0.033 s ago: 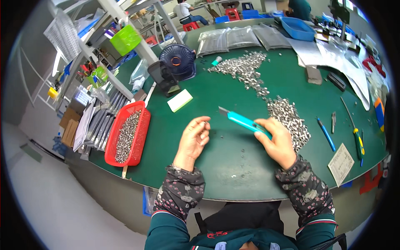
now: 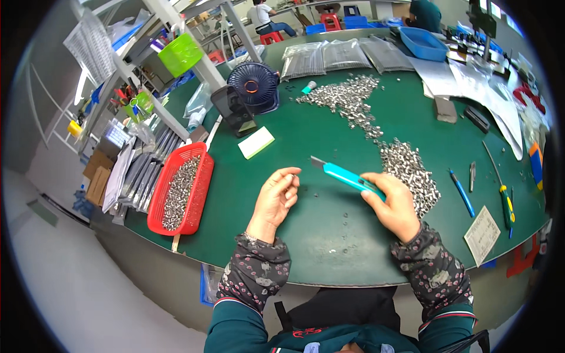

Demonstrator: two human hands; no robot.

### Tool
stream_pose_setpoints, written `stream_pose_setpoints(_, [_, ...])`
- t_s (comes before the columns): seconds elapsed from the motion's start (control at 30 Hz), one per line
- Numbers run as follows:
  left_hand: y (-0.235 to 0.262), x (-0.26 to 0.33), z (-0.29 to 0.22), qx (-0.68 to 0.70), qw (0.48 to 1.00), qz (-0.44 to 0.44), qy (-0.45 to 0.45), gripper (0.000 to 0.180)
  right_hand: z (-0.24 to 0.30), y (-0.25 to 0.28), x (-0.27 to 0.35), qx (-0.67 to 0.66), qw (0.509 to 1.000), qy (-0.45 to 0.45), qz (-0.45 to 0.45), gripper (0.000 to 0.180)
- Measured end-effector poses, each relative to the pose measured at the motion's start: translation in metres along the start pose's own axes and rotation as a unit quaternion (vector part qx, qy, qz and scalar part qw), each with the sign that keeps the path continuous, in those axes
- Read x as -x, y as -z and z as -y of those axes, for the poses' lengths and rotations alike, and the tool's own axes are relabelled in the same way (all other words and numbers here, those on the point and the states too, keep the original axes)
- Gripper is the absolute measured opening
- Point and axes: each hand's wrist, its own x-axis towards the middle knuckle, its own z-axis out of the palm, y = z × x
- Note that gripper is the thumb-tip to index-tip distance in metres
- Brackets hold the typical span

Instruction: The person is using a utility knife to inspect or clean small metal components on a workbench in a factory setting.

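My right hand (image 2: pixel 393 203) is closed round the turquoise handle of a utility knife (image 2: pixel 347 175). Its blade is out and points up and left, toward my left hand (image 2: pixel 274 197). The fingers of that hand are curled, thumb and forefinger pinching a small metal piece that is mostly hidden by the fingertips. A gap lies between the blade tip and those fingertips, and both hands are above the green table (image 2: pixel 318 253). Close to my right hand is a heap of small silvery metal pieces (image 2: pixel 407 173). A few tiny dark bits lie on the tabletop between my forearms.
A red basket (image 2: pixel 203 194) of similar pieces stands at left. Behind are a phone (image 2: pixel 234 112), a blue fan (image 2: pixel 253 87), a sticky-note pad (image 2: pixel 256 143) and another metal heap (image 2: pixel 347 97). A blue pen (image 2: pixel 462 193), a screwdriver (image 2: pixel 505 203) and a paper card (image 2: pixel 482 235) lie at right.
The whole view has shifted very slightly. Both hands keep their holds, and the knife stays at nearly the same angle.
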Motion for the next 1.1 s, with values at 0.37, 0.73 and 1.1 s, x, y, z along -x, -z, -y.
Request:
stream_pose_setpoints(0.37, [0.007,-0.003,0.003,0.009,0.999,0.035,-0.005,0.013,0.01,-0.007,0.002,-0.089,0.991,-0.022,0.095,0.024])
stream_pose_setpoints(0.73, [0.005,-0.002,0.004,-0.118,0.991,0.04,-0.038,0.014,0.005,-0.006,0.004,-0.069,0.993,-0.019,0.098,0.024])
stream_pose_setpoints(1.1, [0.009,-0.002,0.008,-0.039,0.999,0.001,0.023,0.013,0.013,-0.006,0.005,0.056,0.994,0.086,-0.024,0.026])
